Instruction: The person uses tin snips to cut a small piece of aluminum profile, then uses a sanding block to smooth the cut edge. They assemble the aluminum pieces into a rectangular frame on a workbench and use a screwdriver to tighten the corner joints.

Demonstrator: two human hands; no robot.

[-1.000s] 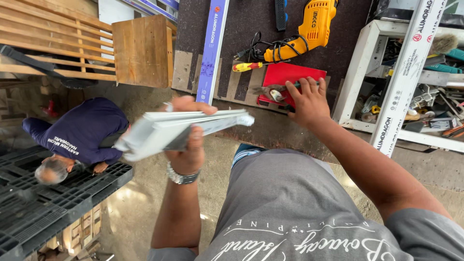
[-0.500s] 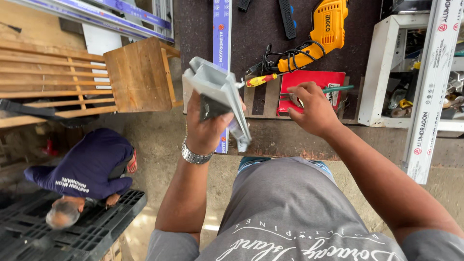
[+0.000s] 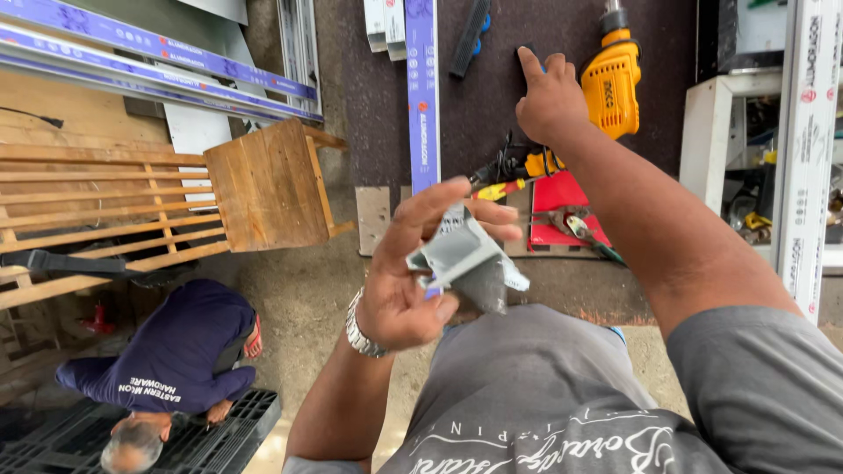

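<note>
Now, left hand (image 3: 413, 281) grip clamped on grey metal profile (image 3: 465, 259), right hand (image 3: 549, 96) fingers together, flat beside yellow drill (image 3: 612, 83)

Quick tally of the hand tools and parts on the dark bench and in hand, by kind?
Yellow electric drill: 1
Red flat case: 1
Pliers with dark handles: 1
Yellow-handled screwdriver: 1
Grey aluminium profile piece, held in left hand: 1
Total: 5

one head-worn view looks steeply down, close over the person's chest, toward the dark workbench (image 3: 492, 105) ahead
</note>
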